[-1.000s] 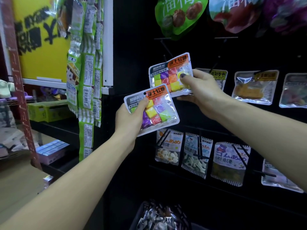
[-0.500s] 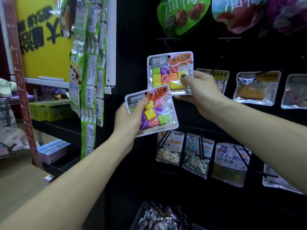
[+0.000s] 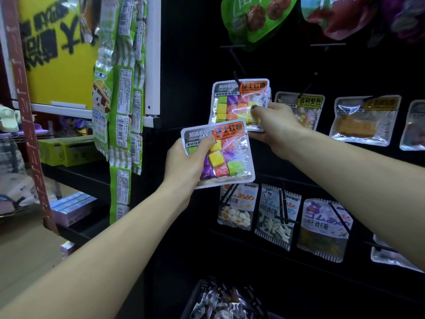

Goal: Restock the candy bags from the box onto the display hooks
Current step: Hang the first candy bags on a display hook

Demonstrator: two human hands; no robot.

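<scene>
A person stands at a black pegboard display wall [image 3: 188, 65], seen from a head camera looking down both bare forearms.

The right hand [image 3: 273, 125] pinches the lower right part of a clear plastic candy bag with an orange label and coloured square sweets [image 3: 236, 100]. Its thumb presses the front and its fingers curl behind. A thin black display hook [image 3: 236, 77] passes through the hole at the top of this bag, so the bag appears to be already threaded on, or very nearly seated; how far back it sits cannot be told.

The left hand [image 3: 184, 164] grips a second, identical clear candy bag with an orange label [image 3: 220, 155], thumb across its upper left front, fingers clamped behind. This bag is held in the air just below and in front of the first, overlapping its lower edge, and is not on any hook.

At the bottom edge of the view is a dark basket of silvery wrapped packets [image 3: 220, 302]; whether this is the supply box cannot be told.

To the right hang other clear bags, including one with a yellow label [image 3: 305, 111]. Below hang pale bags of white gummy sweets [image 3: 236, 208]. Large green and red pouches [image 3: 257, 17] hang above.

As a judgement: one bag is at the point of being hung, one more waits in hand, and any further stock is still to come.
</scene>
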